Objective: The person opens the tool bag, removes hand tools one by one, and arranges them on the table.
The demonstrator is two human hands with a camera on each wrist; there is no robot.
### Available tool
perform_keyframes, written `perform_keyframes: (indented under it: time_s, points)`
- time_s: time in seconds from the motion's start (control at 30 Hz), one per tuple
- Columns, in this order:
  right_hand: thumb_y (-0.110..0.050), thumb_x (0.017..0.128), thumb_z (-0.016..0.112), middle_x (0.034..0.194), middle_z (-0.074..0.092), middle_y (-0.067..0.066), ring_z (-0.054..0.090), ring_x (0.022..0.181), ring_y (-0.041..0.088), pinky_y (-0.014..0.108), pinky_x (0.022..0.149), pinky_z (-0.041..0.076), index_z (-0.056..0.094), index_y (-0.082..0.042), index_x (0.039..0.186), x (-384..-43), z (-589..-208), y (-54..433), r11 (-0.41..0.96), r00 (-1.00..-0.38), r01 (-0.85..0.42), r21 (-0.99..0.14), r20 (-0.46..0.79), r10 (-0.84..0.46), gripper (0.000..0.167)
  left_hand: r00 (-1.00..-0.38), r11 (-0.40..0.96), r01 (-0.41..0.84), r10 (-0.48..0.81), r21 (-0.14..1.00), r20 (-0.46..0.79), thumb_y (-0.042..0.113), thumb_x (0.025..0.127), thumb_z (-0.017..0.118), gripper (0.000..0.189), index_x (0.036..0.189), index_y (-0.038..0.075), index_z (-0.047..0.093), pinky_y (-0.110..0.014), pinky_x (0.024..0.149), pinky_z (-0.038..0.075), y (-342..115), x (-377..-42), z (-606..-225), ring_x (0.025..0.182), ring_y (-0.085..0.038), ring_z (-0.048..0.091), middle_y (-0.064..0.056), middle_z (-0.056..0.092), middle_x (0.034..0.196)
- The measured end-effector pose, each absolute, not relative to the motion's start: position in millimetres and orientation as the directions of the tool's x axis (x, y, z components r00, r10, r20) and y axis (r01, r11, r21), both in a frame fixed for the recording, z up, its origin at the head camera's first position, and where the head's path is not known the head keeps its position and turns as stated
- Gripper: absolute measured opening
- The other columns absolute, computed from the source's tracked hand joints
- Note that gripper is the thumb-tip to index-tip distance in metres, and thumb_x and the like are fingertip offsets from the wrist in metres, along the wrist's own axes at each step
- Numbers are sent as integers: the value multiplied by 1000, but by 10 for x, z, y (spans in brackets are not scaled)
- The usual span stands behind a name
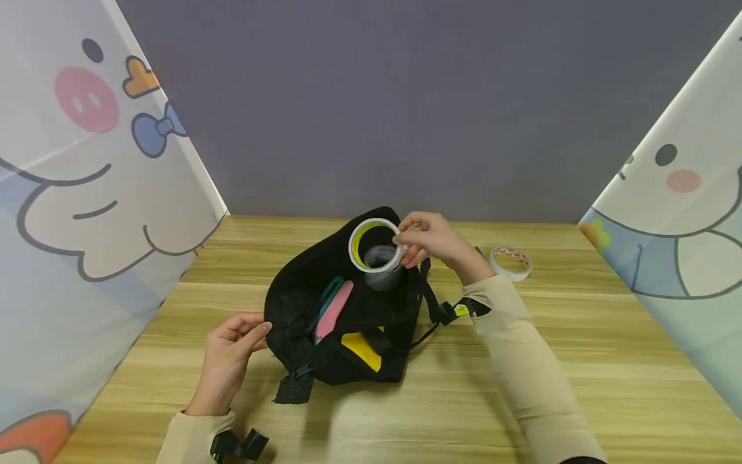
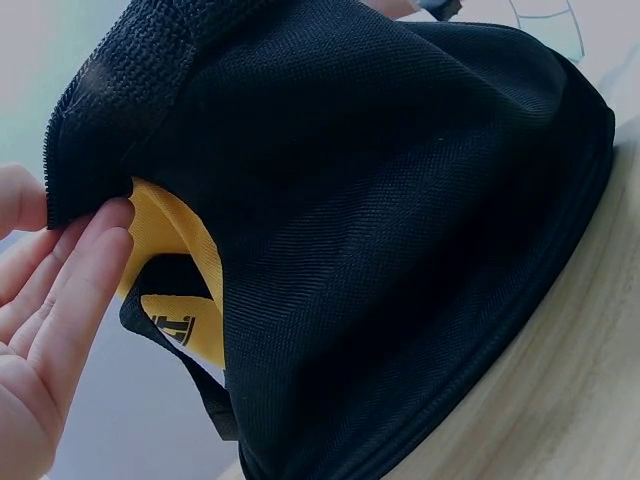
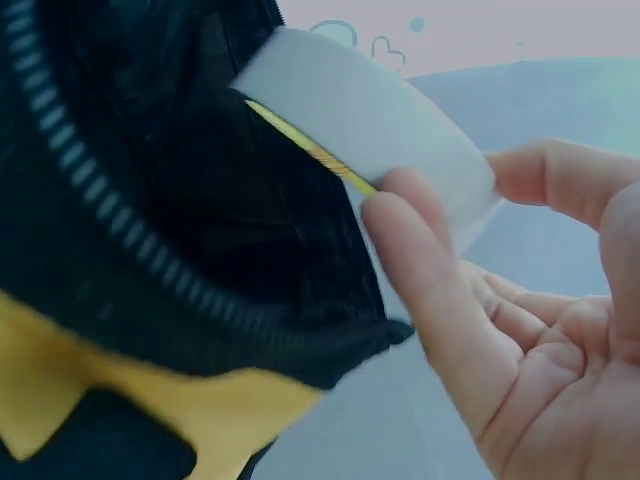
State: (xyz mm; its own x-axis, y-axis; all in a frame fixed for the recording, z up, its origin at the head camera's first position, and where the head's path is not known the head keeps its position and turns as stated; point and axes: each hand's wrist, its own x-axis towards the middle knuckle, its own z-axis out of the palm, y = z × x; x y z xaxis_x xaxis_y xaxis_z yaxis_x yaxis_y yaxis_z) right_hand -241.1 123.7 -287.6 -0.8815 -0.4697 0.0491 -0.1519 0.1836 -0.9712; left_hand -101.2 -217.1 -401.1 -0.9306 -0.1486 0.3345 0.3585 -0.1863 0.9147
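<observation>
A black zip bag (image 1: 324, 258) with yellow panels leans on the table, its mouth gaping. My left hand (image 1: 234, 351) pinches the zippered rim between thumb and fingers; the left wrist view shows those fingers (image 2: 85, 265) behind the edge. At the far side of the mouth, my right hand (image 1: 431, 240) grips a roll of tape (image 1: 357, 259), pale outside with a yellow core. In the right wrist view the roll (image 3: 370, 110) tilts over the opening. Inside the bag lie a pink piece (image 1: 335, 309) and a teal loop-like handle (image 1: 328, 296). A greyish round shape (image 1: 382, 278) shows below the roll.
Another tape roll (image 1: 511, 276), with a red-patterned core, lies on the wooden table (image 1: 608, 348) right of the bag. A black strap with a buckle (image 1: 445, 314) trails from the bag's right side. Printed cloth walls stand left and right, a grey one behind.
</observation>
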Motion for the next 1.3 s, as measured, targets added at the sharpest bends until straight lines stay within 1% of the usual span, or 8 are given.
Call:
perform_keyframes:
  time_s: [0.13, 0.37, 0.47, 0.6, 0.73, 0.87, 1.07, 1.3]
  points:
    - [0, 93, 59, 72, 68, 10, 67, 55, 19, 39, 57, 61, 52, 10, 108, -2387, -2951, 1382, 72, -898, -152, -986, 108, -426, 20, -932, -207, 359, -134, 910, 337, -20, 89, 57, 31, 90, 6, 74, -22, 59, 58, -2164, -1020, -4013, 70, -9, 66, -1, 72, 83]
    - [0, 93, 54, 65, 67, 9, 68, 56, 18, 34, 55, 60, 52, 4, 104, -2373, -3139, 1572, -45, -905, -153, -987, 158, -395, 12, -932, -191, 355, -144, 915, 332, -20, 89, 57, 33, 89, 8, 74, -23, 58, 58, -2175, -1010, -4015, 70, -9, 66, -1, 72, 82]
    - [2, 93, 53, 65, 68, 9, 69, 56, 19, 34, 55, 61, 51, 5, 102, -2354, -3208, 1668, -98, -912, -181, -979, 204, -357, 10, -929, -208, 366, -133, 907, 345, -21, 89, 56, 33, 90, 6, 74, -23, 59, 59, -2183, -1010, -4012, 70, -9, 66, -2, 72, 83]
    - [4, 94, 51, 68, 69, 8, 69, 57, 19, 35, 57, 61, 53, 3, 100, -2298, -3260, 1824, -158, -917, -231, -960, 269, -295, 6, -925, -209, 377, -127, 902, 357, -23, 88, 54, 35, 89, 6, 74, -23, 58, 58, -2192, -1008, -4016, 70, -9, 66, -1, 72, 82]
    - [7, 95, 48, 71, 69, 9, 69, 57, 19, 35, 57, 61, 59, -1, 97, -2246, -3289, 1994, -234, -917, -271, -934, 324, -232, 14, -926, -199, 375, -127, 906, 355, -23, 88, 55, 35, 89, 6, 74, -23, 58, 58, -2190, -1010, -4015, 70, -9, 66, -2, 72, 81]
    - [11, 95, 45, 68, 69, 11, 69, 56, 20, 34, 56, 61, 60, 0, 96, -2218, -3342, 2159, -313, -914, -305, -900, 368, -169, 19, -927, -202, 374, -127, 905, 354, -22, 88, 55, 34, 89, 6, 74, -23, 58, 58, -2187, -1005, -4016, 69, -9, 66, -1, 72, 81]
    - [14, 95, 42, 65, 68, 12, 68, 53, 21, 31, 51, 59, 57, 6, 94, -2246, -3467, 2395, -321, -898, -394, -861, 436, -66, 17, -929, -207, 368, -131, 906, 347, -22, 89, 56, 34, 89, 6, 74, -22, 58, 58, -2179, -995, -4023, 69, -8, 65, -1, 72, 82]
    - [16, 95, 40, 67, 69, 15, 69, 54, 24, 34, 52, 60, 59, 5, 89, -2272, -3590, 2647, -372, -916, -371, -851, 400, -2, 22, -932, -185, 357, -143, 916, 334, -22, 88, 56, 33, 89, 7, 73, -22, 58, 58, -2181, -1011, -4017, 68, -8, 65, -1, 72, 80]
